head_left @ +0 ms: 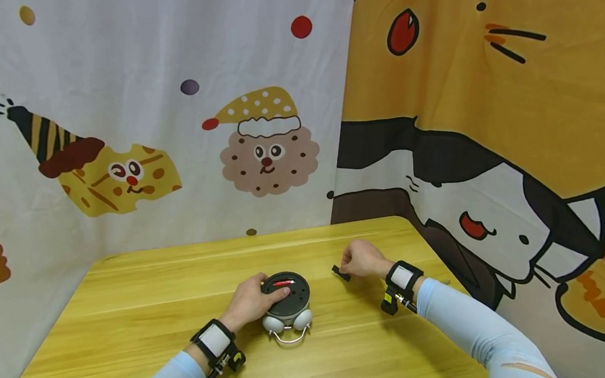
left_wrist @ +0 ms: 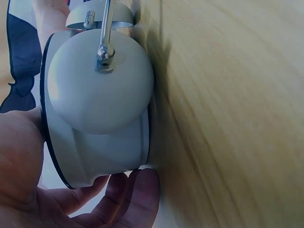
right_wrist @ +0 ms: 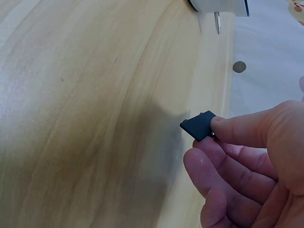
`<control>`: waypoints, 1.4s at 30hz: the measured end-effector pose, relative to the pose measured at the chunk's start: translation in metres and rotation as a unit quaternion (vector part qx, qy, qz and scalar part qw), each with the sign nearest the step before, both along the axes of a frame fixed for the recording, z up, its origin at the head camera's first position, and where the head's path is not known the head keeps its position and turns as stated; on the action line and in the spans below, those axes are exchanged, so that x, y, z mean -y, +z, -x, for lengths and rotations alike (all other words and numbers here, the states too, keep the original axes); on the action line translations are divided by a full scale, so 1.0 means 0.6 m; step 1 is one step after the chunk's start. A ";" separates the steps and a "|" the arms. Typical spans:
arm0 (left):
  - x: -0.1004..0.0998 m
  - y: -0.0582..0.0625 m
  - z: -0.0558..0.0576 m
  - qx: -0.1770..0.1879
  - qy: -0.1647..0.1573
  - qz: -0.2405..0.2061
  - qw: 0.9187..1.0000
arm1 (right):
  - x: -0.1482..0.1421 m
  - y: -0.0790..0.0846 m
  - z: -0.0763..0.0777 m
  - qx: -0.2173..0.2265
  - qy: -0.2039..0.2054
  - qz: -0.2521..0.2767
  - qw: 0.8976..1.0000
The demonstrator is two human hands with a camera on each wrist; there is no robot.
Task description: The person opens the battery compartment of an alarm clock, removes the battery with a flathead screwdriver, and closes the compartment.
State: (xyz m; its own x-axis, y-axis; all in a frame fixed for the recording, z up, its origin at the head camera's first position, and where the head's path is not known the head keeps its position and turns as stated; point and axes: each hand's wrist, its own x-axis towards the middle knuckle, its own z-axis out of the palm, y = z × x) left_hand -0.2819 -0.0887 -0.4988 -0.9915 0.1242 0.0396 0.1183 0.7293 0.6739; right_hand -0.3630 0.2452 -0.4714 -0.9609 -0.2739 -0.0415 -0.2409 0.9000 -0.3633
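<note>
A twin-bell alarm clock (head_left: 295,302) lies face down on the table, its black back upward and its two pale bells and wire handle toward me. A red battery (head_left: 284,283) shows in the slot on that back. My left hand (head_left: 249,302) grips the clock from the left, thumb over the back; in the left wrist view its fingers curl beneath the clock's white side (left_wrist: 109,152). To the right, my right hand (head_left: 362,259) pinches a small black battery cover (right_wrist: 198,126) between thumb and fingers, above the table and apart from the clock.
The yellow wood-grain table (head_left: 131,324) reaches back to a white printed curtain (head_left: 247,50). An orange and black cartoon curtain (head_left: 467,90) hangs along the right side. Each wrist wears a strapped camera, such as the right wrist camera (head_left: 390,301).
</note>
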 end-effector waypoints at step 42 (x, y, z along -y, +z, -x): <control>-0.001 0.002 0.000 0.006 0.000 -0.009 1.000 | -0.035 -0.044 0.011 0.075 -0.058 0.060 0.994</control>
